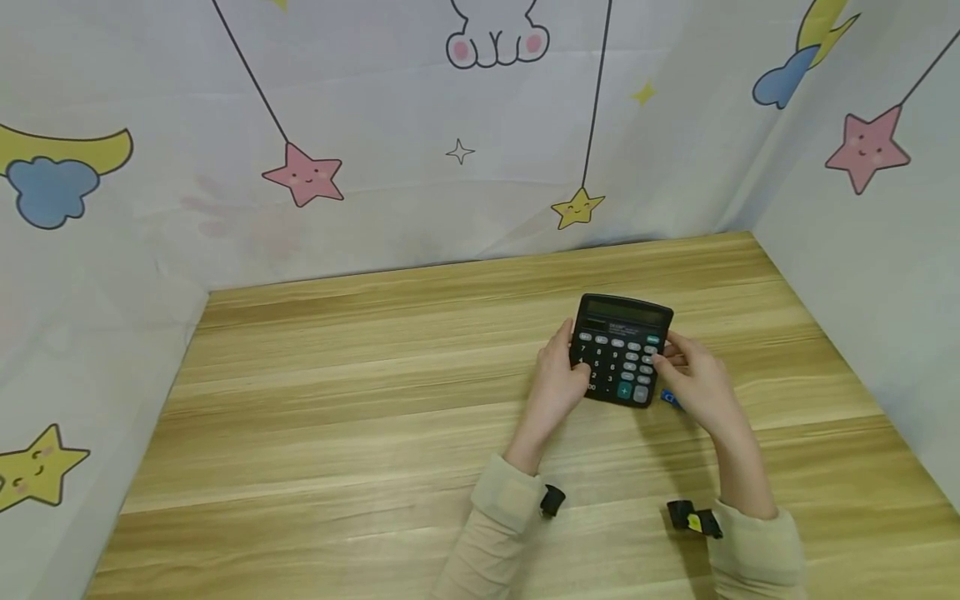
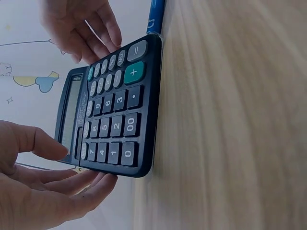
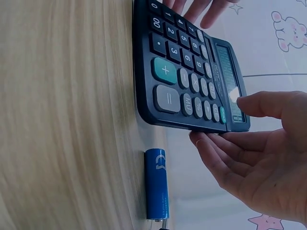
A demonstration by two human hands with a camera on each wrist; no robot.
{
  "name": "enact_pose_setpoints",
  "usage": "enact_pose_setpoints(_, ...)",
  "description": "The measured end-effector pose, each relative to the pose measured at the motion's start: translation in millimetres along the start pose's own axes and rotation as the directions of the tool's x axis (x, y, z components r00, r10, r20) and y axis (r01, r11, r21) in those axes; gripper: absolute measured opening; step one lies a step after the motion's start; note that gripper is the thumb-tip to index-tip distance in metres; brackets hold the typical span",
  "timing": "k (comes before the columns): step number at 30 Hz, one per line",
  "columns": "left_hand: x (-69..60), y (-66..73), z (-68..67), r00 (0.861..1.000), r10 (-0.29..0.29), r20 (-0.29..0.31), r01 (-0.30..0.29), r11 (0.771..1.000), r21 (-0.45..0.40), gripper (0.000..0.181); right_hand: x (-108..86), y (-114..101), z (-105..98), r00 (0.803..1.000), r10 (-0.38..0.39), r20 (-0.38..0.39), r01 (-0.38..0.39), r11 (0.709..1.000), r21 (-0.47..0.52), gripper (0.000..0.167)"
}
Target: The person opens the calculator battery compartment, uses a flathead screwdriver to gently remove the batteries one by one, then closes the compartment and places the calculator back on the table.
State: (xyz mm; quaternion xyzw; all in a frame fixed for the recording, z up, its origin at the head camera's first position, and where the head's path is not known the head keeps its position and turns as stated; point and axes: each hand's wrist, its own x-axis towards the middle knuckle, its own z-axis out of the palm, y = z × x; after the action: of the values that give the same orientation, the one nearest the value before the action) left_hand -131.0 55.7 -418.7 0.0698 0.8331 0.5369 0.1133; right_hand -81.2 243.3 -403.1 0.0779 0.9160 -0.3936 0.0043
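Note:
A black calculator [image 1: 620, 350] is held between both hands at the right part of the table, its keys and display facing up toward the head camera. My left hand [image 1: 558, 371] grips its left side, thumb over the front and fingers at the edge and behind. At the opposite side my right hand [image 1: 701, 387] holds the right edge; in the right wrist view its thumb lies against the display [image 3: 230, 79] and its fingers reach beneath. The calculator's lower edge is close to the tabletop. Beside it lies a blue battery [image 3: 157, 184], partly hidden by the right hand in the head view.
The wood-grain table [image 1: 337, 400] stretches far to the left of the hands. White cloth [image 1: 397, 225] printed with stars and clouds surrounds its back and sides. Black wrist bands [image 1: 694, 518] sit by the sleeves.

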Motion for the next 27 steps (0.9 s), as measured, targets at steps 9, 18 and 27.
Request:
enact_pose_setpoints(9, 1.0, -0.9, 0.3, 1.000, -0.007, 0.015, 0.007, 1.000, -0.015, 0.067, 1.0, 0.7, -1.4, 0.998, 0.034, 0.046, -0.033, 0.999, -0.020, 0.061)
enact_pose_setpoints(18, 2.6, -2.5, 2.3, 0.999, -0.040, 0.029, 0.042, 0.997, -0.070, 0.066, 3.5, -1.0, -1.3, 0.996, 0.063, 0.068, -0.059, 0.997, -0.053, 0.061)
enact_pose_setpoints(27, 3.7, -6.7, 4.5, 0.997, -0.057, 0.044, 0.060, 0.996, -0.067, 0.067, 6.4, 3.4, 4.5, 0.992, 0.088, 0.095, -0.084, 0.995, -0.044, 0.063)
